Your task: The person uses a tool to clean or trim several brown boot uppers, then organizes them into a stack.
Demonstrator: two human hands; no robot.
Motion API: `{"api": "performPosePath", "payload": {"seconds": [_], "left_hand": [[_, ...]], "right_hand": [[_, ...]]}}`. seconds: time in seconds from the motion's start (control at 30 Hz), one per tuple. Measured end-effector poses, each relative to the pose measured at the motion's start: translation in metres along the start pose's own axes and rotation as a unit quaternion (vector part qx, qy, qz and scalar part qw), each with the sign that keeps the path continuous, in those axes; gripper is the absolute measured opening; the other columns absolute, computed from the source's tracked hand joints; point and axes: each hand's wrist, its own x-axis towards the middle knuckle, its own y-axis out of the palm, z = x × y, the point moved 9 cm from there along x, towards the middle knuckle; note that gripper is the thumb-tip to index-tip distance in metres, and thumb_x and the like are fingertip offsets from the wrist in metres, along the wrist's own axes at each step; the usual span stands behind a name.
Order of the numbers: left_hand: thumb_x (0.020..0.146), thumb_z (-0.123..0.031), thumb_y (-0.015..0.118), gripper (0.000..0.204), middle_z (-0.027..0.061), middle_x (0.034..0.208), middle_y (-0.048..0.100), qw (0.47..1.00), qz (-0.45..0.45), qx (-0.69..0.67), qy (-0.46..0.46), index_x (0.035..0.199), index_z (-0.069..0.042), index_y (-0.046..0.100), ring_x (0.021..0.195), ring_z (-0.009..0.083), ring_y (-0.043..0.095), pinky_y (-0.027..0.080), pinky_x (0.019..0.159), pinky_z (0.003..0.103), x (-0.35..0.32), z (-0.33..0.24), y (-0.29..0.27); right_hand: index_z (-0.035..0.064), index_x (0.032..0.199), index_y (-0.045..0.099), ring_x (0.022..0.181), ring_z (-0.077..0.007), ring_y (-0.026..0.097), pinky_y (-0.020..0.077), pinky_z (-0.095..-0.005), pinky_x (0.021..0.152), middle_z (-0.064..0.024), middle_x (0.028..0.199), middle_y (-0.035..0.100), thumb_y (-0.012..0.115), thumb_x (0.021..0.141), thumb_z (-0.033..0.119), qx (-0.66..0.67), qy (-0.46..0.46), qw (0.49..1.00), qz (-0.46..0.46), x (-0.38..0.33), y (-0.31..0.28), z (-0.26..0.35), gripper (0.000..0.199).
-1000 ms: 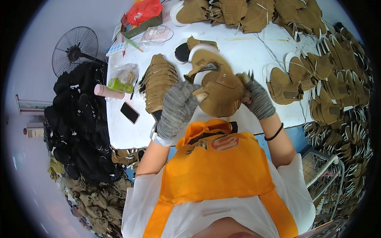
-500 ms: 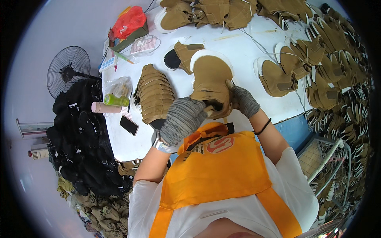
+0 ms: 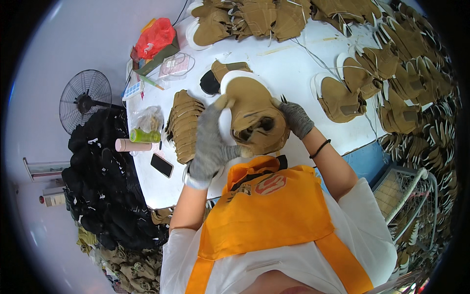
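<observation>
In front of my chest I hold a brown shoe upper [image 3: 249,100] with a white rim round its toe and its dark opening toward me. My left hand [image 3: 209,139], in a grey fingerless glove, grips its left side, fingertips at the white rim and thumb near the opening. My right hand [image 3: 296,119], gloved alike, is closed at its right side. A small dark two-pointed tool [image 3: 283,99] sticks up from its fingers; its kind cannot be made out. Just beyond lies another brown piece [image 3: 230,68] with a black end. Left of my left hand is an overlapping stack of brown uppers [image 3: 183,125].
More brown uppers [image 3: 340,98] lie in bundles along the right and far sides of the white table [image 3: 293,59]. At the left are a phone [image 3: 161,165], a pink bottle [image 3: 132,145], a green bottle [image 3: 145,135] and a box with a red bag [image 3: 155,41]. A fan [image 3: 85,102] stands beyond.
The shoe upper has tilted so its opening faces me more. My left hand has moved from the opening up to its left side. The two-pointed dark tool now shows at my right fingers.
</observation>
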Motion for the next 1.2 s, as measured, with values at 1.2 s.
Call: {"api": "performPosePath", "payload": {"seconds": [1.2], "left_hand": [[0.094, -0.032, 0.054, 0.048, 0.0080, 0.118, 0.058, 0.828, -0.175, -0.355, -0.396, 0.130, -0.002, 0.049, 0.106, 0.0178, 0.052, 0.040, 0.092, 0.029, 0.040, 0.330, 0.107]], "right_hand": [[0.0000, 0.114, 0.061, 0.098, -0.0294, 0.062, 0.0472, -0.0344, 0.087, -0.0187, 0.108, 0.065, 0.064, 0.084, 0.026, -0.213, -0.184, 0.958, -0.061, 0.225, -0.023, -0.002, 0.040]]}}
